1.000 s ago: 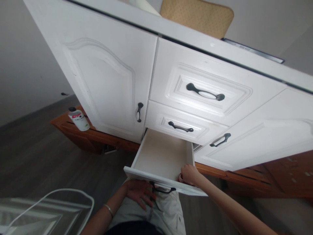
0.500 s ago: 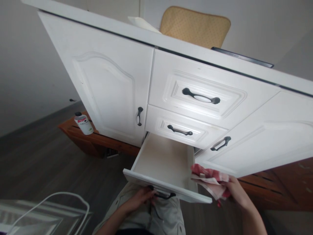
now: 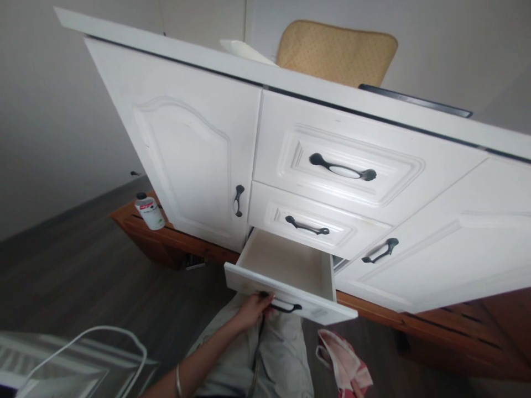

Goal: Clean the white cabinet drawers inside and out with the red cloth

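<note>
My left hand (image 3: pixel 252 310) is closed on the left end of the dark drawer handle (image 3: pixel 286 307). That handle belongs to the lowest drawer (image 3: pixel 290 271), which is pulled partly out over my lap and has a bare pale inside. Low on the right hangs a red and white cloth (image 3: pixel 344 362), below the drawer's front corner and apart from it. Of my right hand (image 3: pixel 357 390), only a bit shows at the bottom edge, against the cloth it holds; the rest is out of frame.
The white cabinet (image 3: pixel 186 149) has two more drawers above and a door on each side. A bottle (image 3: pixel 150 211) stands on the brown wooden base (image 3: pixel 182 240) at left. Behind the top is a tan chair back (image 3: pixel 336 52). A white cable (image 3: pixel 103 328) loops at lower left.
The lowest drawer has slid inward a little, with my left hand still on its handle. My right hand has moved the cloth down and away from the drawer's right side.
</note>
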`<state>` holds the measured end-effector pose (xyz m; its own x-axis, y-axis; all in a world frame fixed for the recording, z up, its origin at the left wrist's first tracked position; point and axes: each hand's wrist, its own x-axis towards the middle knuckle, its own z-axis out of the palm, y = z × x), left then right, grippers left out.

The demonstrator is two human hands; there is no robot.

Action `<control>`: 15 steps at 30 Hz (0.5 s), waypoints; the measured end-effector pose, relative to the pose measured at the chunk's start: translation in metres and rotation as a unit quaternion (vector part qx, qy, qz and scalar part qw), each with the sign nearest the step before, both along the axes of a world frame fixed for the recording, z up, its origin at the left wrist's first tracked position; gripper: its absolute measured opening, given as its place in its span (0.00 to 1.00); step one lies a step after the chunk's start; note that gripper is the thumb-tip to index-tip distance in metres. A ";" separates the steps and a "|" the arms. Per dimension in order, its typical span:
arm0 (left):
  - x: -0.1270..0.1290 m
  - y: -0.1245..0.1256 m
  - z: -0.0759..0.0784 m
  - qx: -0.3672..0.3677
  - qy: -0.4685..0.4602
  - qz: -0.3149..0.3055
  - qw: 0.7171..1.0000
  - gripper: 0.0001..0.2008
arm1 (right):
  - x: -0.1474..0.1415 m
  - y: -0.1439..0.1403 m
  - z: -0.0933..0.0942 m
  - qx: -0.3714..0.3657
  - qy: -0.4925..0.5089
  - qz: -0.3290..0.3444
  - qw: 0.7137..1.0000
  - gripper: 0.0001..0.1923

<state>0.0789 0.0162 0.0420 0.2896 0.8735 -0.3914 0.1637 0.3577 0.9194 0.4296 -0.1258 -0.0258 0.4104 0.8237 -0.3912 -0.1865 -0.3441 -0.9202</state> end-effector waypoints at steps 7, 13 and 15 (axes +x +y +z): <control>0.019 0.085 -0.003 0.031 0.002 0.022 0.999 0.38 | -0.026 0.026 -0.037 -0.052 0.114 -0.144 0.982 0.26; 0.024 0.131 0.006 0.055 0.019 0.018 0.998 0.40 | -0.031 0.035 -0.049 -0.023 0.058 -0.127 0.990 0.22; 0.022 0.138 0.008 0.077 0.039 0.016 0.996 0.40 | -0.037 0.035 -0.051 -0.023 0.061 -0.152 0.986 0.23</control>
<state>0.1008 0.1542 0.0495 0.2351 0.9330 -0.2723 0.2281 0.2193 0.9486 0.3928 -0.0907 -0.0769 0.5827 0.6507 -0.4869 -0.3956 -0.2963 -0.8693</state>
